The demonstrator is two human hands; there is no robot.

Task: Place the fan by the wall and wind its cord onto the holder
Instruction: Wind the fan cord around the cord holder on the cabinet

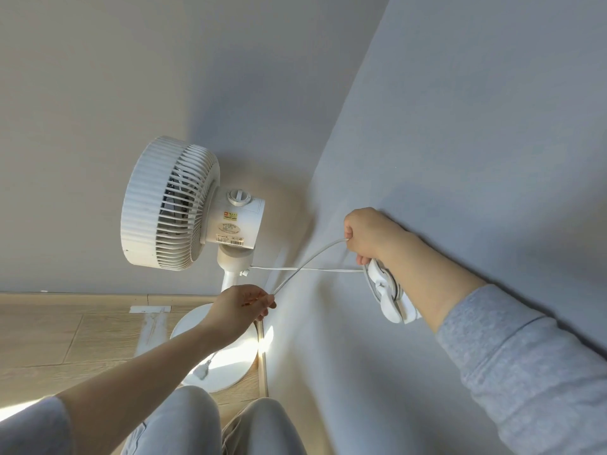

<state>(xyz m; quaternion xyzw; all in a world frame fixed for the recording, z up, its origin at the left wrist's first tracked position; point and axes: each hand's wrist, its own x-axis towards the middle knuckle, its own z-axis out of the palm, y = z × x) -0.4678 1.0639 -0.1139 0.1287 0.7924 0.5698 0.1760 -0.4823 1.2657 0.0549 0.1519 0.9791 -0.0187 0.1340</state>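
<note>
A white pedestal fan (184, 208) stands on its round base (226, 362) in the corner where two walls meet. Its white cord (308, 257) runs from the fan's neck across to a white cord holder (389, 297) fixed on the right wall, with loops of cord on it. My right hand (371, 233) is closed on the cord just above the holder. My left hand (244, 305) pinches the cord lower down, in front of the fan's pole. The plug (201, 374) dangles over the base.
Wooden floor (65, 336) lies to the left, with a white strip of tape (149, 309) near the skirting. My knees in light trousers (197, 421) are at the bottom, close to the fan's base. The grey wall (476, 126) fills the right side.
</note>
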